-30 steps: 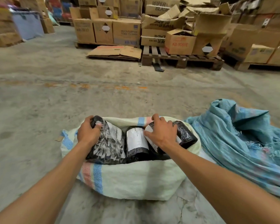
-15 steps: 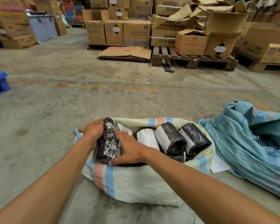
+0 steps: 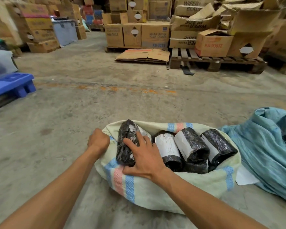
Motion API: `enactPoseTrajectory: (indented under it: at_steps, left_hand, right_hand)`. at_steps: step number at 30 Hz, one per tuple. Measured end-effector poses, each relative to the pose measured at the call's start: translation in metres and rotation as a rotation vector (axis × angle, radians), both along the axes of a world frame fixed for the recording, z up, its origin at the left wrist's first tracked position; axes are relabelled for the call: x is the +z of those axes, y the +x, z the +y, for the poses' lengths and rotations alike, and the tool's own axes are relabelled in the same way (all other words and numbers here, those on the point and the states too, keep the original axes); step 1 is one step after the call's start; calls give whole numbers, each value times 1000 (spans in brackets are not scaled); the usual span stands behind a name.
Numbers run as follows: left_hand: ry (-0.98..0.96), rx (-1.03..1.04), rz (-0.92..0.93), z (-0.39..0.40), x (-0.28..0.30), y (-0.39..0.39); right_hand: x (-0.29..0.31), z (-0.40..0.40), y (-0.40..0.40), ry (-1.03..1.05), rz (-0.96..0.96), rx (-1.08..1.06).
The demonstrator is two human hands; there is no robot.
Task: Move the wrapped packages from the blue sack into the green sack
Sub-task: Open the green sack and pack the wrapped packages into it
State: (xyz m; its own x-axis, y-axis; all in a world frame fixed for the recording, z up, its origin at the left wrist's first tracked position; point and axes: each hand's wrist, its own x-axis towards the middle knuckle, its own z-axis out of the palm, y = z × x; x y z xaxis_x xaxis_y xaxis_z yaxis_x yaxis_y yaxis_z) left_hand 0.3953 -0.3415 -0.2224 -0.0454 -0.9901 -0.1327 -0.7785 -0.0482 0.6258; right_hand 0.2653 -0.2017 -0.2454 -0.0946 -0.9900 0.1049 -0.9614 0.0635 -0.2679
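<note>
A pale green woven sack (image 3: pixel 155 192) with blue and pink stripes lies open on the floor in front of me. Several black wrapped packages (image 3: pixel 190 144) with white labels fill its mouth. My left hand (image 3: pixel 98 141) grips the sack's left rim. My right hand (image 3: pixel 145 156) rests with spread fingers on the leftmost package (image 3: pixel 126 139), thumb under its near end. The blue sack (image 3: pixel 267 151) lies crumpled on the floor to the right, its inside hidden.
Bare concrete floor lies all around. A blue plastic pallet (image 3: pixel 12 86) sits at the left. Wooden pallets (image 3: pixel 213 61) with stacked cardboard boxes (image 3: pixel 153 35) and flattened cardboard (image 3: pixel 144 56) line the back. A white paper (image 3: pixel 244 177) lies between the sacks.
My right hand left the right-hand packages and came across onto the leftmost one. My left hand let go of that package and took the sack's left rim. The view swung left.
</note>
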Motion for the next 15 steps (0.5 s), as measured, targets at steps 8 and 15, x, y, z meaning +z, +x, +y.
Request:
enactPoseTrajectory:
  at_steps: [8, 15]
  left_hand:
    - [-274, 113, 235, 18, 25, -5]
    - [-538, -69, 352, 40, 33, 1]
  right_hand:
    - [32, -12, -15, 139, -16, 43]
    - [52, -30, -1, 348, 137, 28]
